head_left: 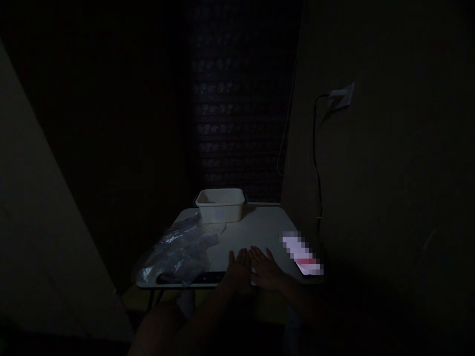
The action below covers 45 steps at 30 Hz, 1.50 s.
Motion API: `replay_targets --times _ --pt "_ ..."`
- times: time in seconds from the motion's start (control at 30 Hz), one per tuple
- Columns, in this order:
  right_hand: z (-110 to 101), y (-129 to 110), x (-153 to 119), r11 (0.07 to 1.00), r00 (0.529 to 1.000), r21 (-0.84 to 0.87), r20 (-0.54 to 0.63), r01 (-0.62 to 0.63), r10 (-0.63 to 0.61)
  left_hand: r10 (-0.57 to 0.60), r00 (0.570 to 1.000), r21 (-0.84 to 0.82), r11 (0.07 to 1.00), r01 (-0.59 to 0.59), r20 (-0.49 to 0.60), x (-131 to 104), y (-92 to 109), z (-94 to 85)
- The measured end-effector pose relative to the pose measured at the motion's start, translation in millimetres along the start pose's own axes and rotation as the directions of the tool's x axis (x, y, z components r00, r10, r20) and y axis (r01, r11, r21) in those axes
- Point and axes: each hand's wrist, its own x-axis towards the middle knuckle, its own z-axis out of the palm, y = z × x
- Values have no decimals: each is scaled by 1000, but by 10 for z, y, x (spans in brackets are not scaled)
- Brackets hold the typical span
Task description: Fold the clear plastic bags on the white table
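Observation:
Side by side over the near edge of a small white table (256, 232), my left hand (238, 271) and my right hand (266, 271) are held with fingers stretched out and little-finger sides close together. Both seem to be palm up, though the dim light blurs detail. Nothing shows in either hand. To the left of my left hand lies a crumpled clear plastic bag (183, 249). On the right, nearest my right hand, a lit phone (300, 253) rests at the table's edge, its screen pixelated.
A white plastic tub (221, 212) with side handles stands at the table's far end. Behind it hangs a dark blind (237, 113) with a cord. A plug with a black cable (315, 148) runs down the right wall. The room is very dark.

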Motion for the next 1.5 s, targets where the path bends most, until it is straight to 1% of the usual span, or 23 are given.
replay_targets --times 0.2,0.33,0.43,0.5,0.67,0.9,1.07,1.2,1.37,1.5 --pt "-14 -7 -6 1000 1000 6 8 1 -2 -6 1000 -1 1000 6 12 6 8 -37" --pt "-4 -8 -6 999 999 13 -13 -29 29 -18 999 19 1000 17 28 1 2 -28" --pt "-16 -14 -19 999 997 6 -62 -52 52 -31 999 32 999 32 -22 6 -17 18" --pt "-30 -19 -30 999 996 3 -71 -50 50 -24 999 27 999 26 -43 13 -31 45" --pt "-48 -22 -33 1000 1000 12 -14 -9 10 0 1000 -2 1000 0 11 14 -35 39" --pt "-33 -4 -5 1000 1000 29 21 -9 8 2 1000 -10 1000 -2 10 12 -26 9" --pt "-32 -10 5 999 999 33 25 -20 19 5 1000 -1 1000 -5 17 24 -32 8" --pt "-48 -24 -11 999 999 41 31 -26 25 -5 1000 10 1000 5 28 22 -29 3" --pt "-26 -17 -25 997 996 15 -44 -73 73 -52 998 17 999 52 26 -26 -28 -15" --pt "-10 -1 -21 996 996 -4 -16 -90 90 -91 995 45 995 89 45 -61 -33 -20"
